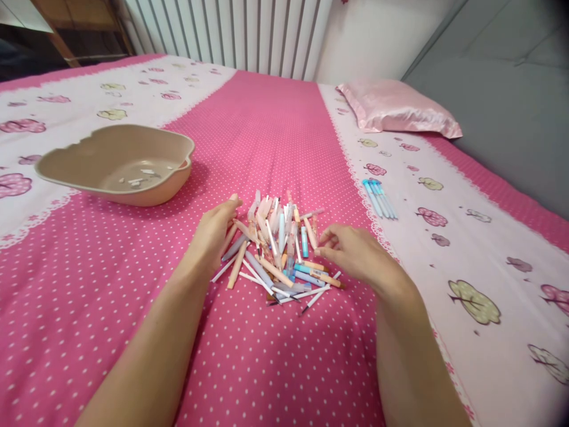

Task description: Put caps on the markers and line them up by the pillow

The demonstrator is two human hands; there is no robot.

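A loose pile of pens and pen parts (pixel 280 228) lies on the pink dotted bedspread between my hands. In it are pale pink, peach, lavender and blue barrels and thin white refills (pixel 255 273), some dark-tipped. My left hand (pixel 216 228) rests along the pile's left edge, its fingers stretched forward and nothing seen in it. At the right edge, my right hand (pixel 353 249) has its fingers loosely bent and its thumb apart, close to a pink barrel (pixel 310 233); no held thing shows. Several blue-capped pens (pixel 380 199) lie side by side, right of the pile.
A beige basin (pixel 153 193) with small white and dark bits inside stands on the left. The bedspread (pixel 267 130) spreads all around. A pink satin pillow (pixel 395 107) lies at the back right by a grey headboard (pixel 498 95). A white radiator (pixel 235 35) stands behind the bed.
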